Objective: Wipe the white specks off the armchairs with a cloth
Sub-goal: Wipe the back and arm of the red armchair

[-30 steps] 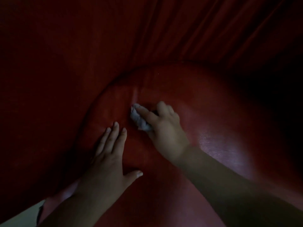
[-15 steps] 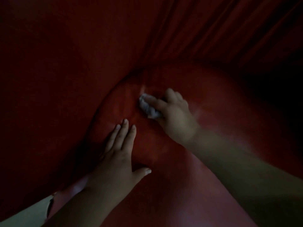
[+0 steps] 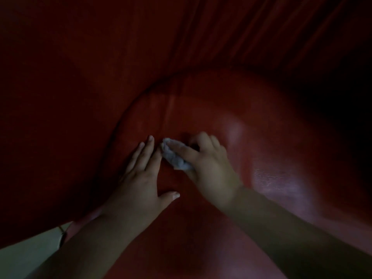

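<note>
view: head camera, looking down in dim light; much of the frame is dark red and hard to read.
armchair: armchair point(image 3: 231, 117) fills the middle and lower frame, red and glossy like leather, with a rounded padded top. a pale sheen lies on it to the right of the hands. a faint seam runs up from just above the cloth.
curtain: red pleated curtain point(image 3: 241, 33) hangs behind the armchair across the top; its folds fade into black at the far right.
cloth: cloth point(image 3: 175, 158), small, whitish and crumpled, lies pressed on the armchair's surface near the middle, under the right hand and just beside the left fingertips.
right hand: right hand point(image 3: 207, 168) comes in from the lower right, slightly blurred. its fingers point(image 3: 181, 147) are curled down and closed over the cloth, the forefinger stretched along its top and the others bent behind it.
left hand: left hand point(image 3: 141, 178) comes in from the lower left and lies palm down on the armchair. its fingers point(image 3: 149, 152) are straight and together, flat and holding nothing, thumb spread out to the right. the forefinger tip is next to the cloth's left edge; whether they touch cannot be told.
specks: no white specks can be made out in this light.
lower left corner: a pale strip point(image 3: 30, 250) shows past the armchair's edge; what it is cannot be told.
</note>
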`<move>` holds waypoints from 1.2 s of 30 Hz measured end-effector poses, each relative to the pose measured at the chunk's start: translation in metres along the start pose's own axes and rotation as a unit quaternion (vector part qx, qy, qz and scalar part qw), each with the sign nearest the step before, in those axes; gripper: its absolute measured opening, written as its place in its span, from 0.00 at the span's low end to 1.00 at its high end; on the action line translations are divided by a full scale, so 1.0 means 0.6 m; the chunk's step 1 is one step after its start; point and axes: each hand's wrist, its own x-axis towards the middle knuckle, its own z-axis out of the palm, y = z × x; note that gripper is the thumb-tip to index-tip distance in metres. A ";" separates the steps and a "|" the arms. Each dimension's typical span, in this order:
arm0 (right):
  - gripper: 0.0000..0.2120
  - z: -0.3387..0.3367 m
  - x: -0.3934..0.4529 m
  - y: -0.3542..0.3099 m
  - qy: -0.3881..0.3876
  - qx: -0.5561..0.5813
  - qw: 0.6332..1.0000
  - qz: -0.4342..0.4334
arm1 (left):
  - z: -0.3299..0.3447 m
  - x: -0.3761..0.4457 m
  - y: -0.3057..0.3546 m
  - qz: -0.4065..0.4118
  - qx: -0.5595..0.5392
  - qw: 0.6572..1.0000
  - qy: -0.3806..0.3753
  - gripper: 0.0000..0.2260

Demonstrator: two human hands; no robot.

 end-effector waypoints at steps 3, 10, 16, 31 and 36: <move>0.20 -0.033 0.007 0.068 0.107 -0.068 0.988 0.090 | -0.010 -0.006 -0.004 0.008 -0.002 1.000 0.001 0.45; 0.23 -0.003 0.006 0.071 0.125 -0.078 0.967 0.206 | -0.008 -0.045 -0.025 -0.005 0.016 1.000 0.027 0.33; 0.22 0.027 -0.125 -0.022 -0.008 -0.018 0.997 0.076 | -0.020 -0.080 -0.022 -0.019 0.048 0.999 -0.005 0.33; 0.23 -0.281 -0.126 -0.199 0.185 0.249 0.902 0.302 | -0.347 -0.216 0.165 0.033 0.111 0.988 0.103 0.30; 0.23 -0.380 -0.119 -0.261 0.209 0.270 0.895 0.286 | -0.468 -0.266 0.186 0.016 0.134 0.979 0.152 0.30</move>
